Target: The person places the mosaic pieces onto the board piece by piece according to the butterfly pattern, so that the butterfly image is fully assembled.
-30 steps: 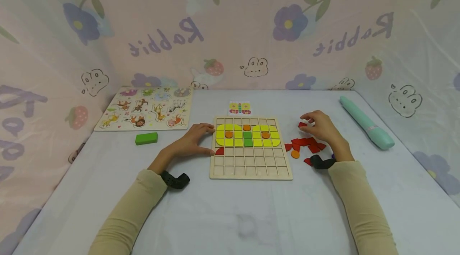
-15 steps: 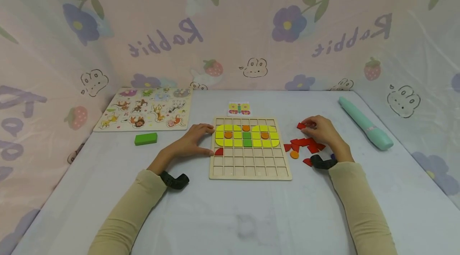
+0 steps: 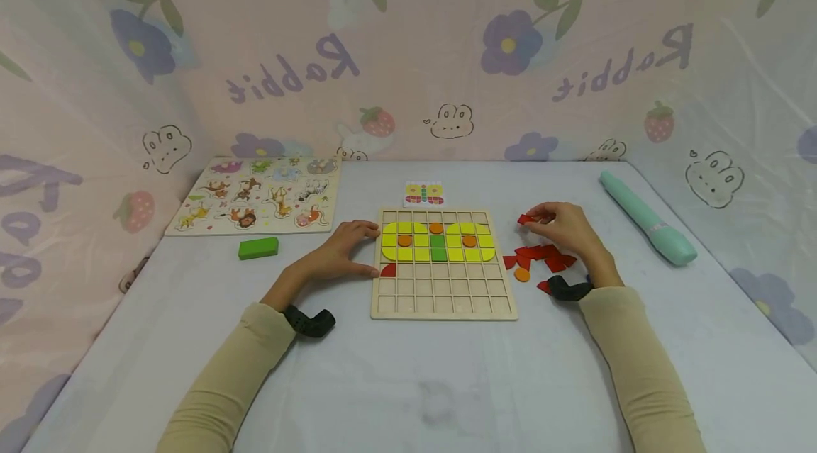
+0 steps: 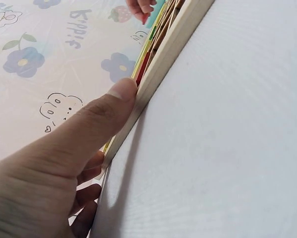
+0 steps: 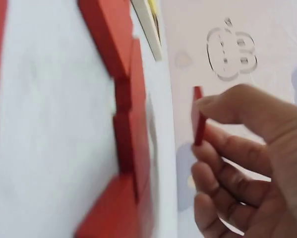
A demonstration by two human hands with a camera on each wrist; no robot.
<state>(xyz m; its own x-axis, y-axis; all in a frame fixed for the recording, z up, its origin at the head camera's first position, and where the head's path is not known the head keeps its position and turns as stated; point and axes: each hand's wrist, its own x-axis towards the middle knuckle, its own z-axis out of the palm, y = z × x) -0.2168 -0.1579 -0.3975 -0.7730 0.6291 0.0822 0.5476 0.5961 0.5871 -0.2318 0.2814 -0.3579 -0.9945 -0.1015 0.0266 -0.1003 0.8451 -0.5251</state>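
Observation:
My right hand [image 3: 564, 226] pinches a small red tile [image 5: 199, 116] between thumb and index finger, raised off the table to the right of the wooden grid board [image 3: 443, 308]. My left hand [image 3: 338, 254] rests at the board's left edge, its thumb extended along the rim and the fingers against the side. Yellow tiles [image 3: 389, 252], orange discs [image 3: 469, 241] and green squares [image 3: 439, 249] fill part of the upper grid. One red quarter-round piece [image 3: 388, 270] lies in the leftmost cell below them. Loose red pieces [image 3: 536, 252] lie right of the board.
A pattern card [image 3: 424, 193] lies behind the board. An orange disc [image 3: 522, 274] sits near the red pieces. To the left are a green block [image 3: 258, 248] and an animal puzzle board [image 3: 262, 198]. A teal cylindrical object [image 3: 647, 219] lies at the right.
My right hand has pinched the red tile and moved slightly left with it toward the board. The left hand stays at the board's edge.

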